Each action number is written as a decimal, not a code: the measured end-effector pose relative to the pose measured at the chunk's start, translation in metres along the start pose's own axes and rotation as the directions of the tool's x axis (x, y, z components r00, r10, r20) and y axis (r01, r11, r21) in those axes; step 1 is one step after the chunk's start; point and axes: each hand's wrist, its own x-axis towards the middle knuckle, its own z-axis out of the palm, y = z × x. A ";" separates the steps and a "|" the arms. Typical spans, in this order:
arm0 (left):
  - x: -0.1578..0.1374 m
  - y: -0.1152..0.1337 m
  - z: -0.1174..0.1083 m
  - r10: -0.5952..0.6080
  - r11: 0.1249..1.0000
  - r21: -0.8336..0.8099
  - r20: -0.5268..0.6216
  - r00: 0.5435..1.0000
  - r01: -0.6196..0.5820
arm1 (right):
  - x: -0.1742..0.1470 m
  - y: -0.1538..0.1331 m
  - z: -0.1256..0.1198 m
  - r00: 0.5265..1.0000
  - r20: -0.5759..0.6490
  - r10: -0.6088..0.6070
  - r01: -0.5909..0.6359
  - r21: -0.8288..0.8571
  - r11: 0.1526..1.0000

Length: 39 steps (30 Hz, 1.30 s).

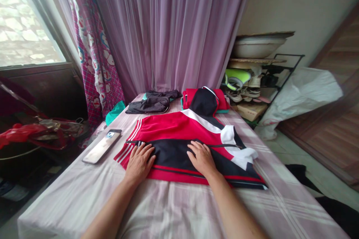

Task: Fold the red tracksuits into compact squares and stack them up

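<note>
A red, black and white zip-up jacket (168,127) lies spread sideways on the cloth-covered table, its striped hem to the left and its collar end to the right. One black sleeve is laid across the front along the near side; the other black part points away at the back right. My left hand (139,161) rests flat on the black sleeve near the striped hem, fingers spread. Flat on the same sleeve, farther right, lies my right hand (202,158) with its fingers apart. Neither hand grips the fabric.
A phone (102,147) lies left of the jacket. Behind are dark folded clothes (151,104) and a red folded stack (188,99). Purple curtains (168,30) hang at the back. On the right stand a shoe rack (276,95) and a white plastic bag (303,93).
</note>
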 end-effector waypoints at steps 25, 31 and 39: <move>0.226 -0.106 -0.007 -0.089 0.991 0.123 0.331 0.940 0.051 | 0.270 0.184 -0.083 0.675 -0.066 0.735 -0.532 0.647 0.547; 0.248 -0.120 -0.002 -0.027 0.996 -0.063 0.480 0.877 0.065 | 0.276 0.182 -0.098 0.668 -0.130 0.733 -0.495 0.657 0.568; 0.201 -0.100 -0.037 0.209 0.978 -0.080 0.272 0.940 -0.194 | 0.199 0.136 -0.163 0.877 0.058 0.478 -0.339 0.779 0.528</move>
